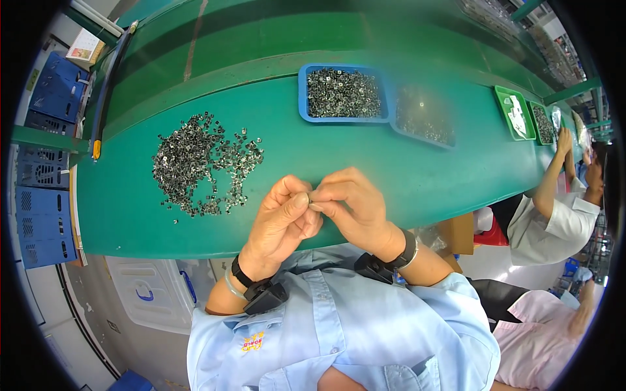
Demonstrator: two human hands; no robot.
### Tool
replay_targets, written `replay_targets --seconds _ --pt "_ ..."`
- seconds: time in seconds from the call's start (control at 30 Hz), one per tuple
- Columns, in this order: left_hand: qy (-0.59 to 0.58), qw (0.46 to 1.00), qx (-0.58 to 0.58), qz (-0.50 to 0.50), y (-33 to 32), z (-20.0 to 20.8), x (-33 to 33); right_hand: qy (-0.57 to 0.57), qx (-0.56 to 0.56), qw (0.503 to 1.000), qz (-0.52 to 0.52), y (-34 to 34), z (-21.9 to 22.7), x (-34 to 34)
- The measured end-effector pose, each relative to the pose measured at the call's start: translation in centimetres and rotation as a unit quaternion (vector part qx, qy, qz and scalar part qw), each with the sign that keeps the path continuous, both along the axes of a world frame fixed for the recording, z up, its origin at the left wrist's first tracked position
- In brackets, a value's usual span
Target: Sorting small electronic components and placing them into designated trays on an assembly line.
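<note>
My left hand [282,214] and my right hand [352,203] meet fingertip to fingertip above the near edge of the green table. Pinched between their thumbs and forefingers is a small metal part [310,201], mostly covered by the fingers; its exact kind cannot be made out. Both hands are closed on it. Left of my hands, a loose pile of small black and silver metal parts [189,159] lies spread on the tabletop. Beyond them stands a blue tray [302,98] filled with similar little pieces.
Beside the blue tray is a second, blurred tray [420,138] of small parts. Green trays [506,116] sit farther right, near a co-worker in a pale shirt [548,228]. Blue crates [45,225] line the left side, and a clear lidded box [147,293] is below the table.
</note>
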State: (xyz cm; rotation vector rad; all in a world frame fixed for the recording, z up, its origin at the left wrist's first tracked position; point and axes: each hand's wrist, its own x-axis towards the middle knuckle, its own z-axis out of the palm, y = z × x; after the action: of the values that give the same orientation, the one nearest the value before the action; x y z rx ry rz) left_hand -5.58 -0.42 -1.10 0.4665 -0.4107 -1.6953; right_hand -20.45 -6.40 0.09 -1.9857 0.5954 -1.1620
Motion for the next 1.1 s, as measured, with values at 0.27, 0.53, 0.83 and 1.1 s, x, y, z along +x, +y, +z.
replay_targets --seconds 0.27,0.53,0.83,1.1 --pt "-0.198 0.978 0.053 0.039 0.1 1.7 0.4 0.054 -0.124 0.99 -0.025 -1.3 -0.2 -0.4" --pt "-0.012 0.999 0.032 -0.005 0.3 2.2 -0.2 -0.041 0.033 0.998 0.017 -0.3 0.5 -0.2" --pt "0.018 1.0 0.019 0.0 0.4 1.9 -0.6 -0.047 -0.002 0.998 0.034 -0.4 0.5 -0.1" --pt "-0.08 0.996 0.034 -0.032 0.0 2.4 0.9 -0.025 -0.047 0.998 0.035 -1.0 0.2 -0.1"
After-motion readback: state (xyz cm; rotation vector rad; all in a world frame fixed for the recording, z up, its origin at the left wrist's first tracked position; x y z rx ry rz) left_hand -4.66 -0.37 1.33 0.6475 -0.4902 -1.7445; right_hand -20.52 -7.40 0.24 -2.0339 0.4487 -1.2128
